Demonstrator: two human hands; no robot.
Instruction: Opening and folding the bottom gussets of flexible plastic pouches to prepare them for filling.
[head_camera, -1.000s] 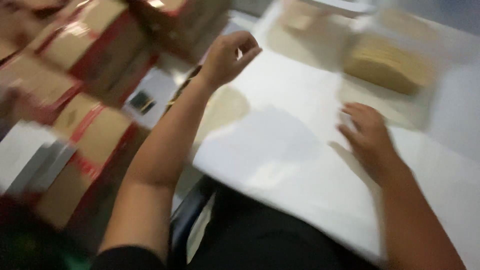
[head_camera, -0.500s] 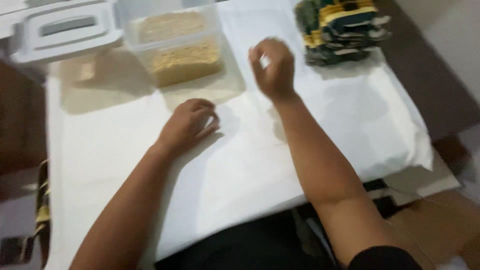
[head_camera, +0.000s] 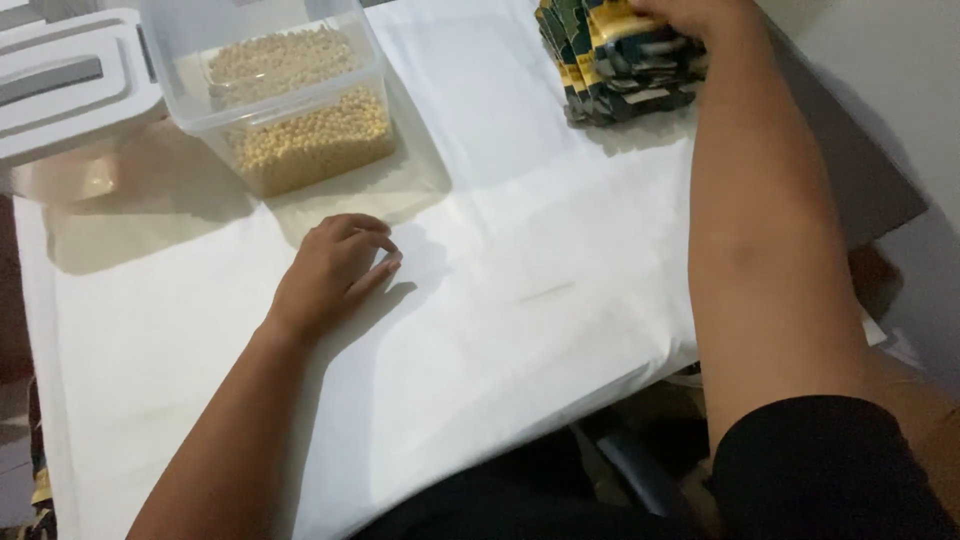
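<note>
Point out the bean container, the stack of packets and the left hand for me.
bean container (head_camera: 285, 100), head view, on its clear front wall.
stack of packets (head_camera: 620, 75), head view, on the packet edges.
left hand (head_camera: 330, 270), head view, on its back.

Tub of beans (head_camera: 290, 105) sat at the table's (head_camera: 500, 330) far-left edge, lid (head_camera: 65, 80) just left of it. Packet stack (head_camera: 620, 65) at far-right corner, right hand (head_camera: 690, 15) on top. Left hand (head_camera: 335, 270) flat mid-table, in front of the tub.
</note>
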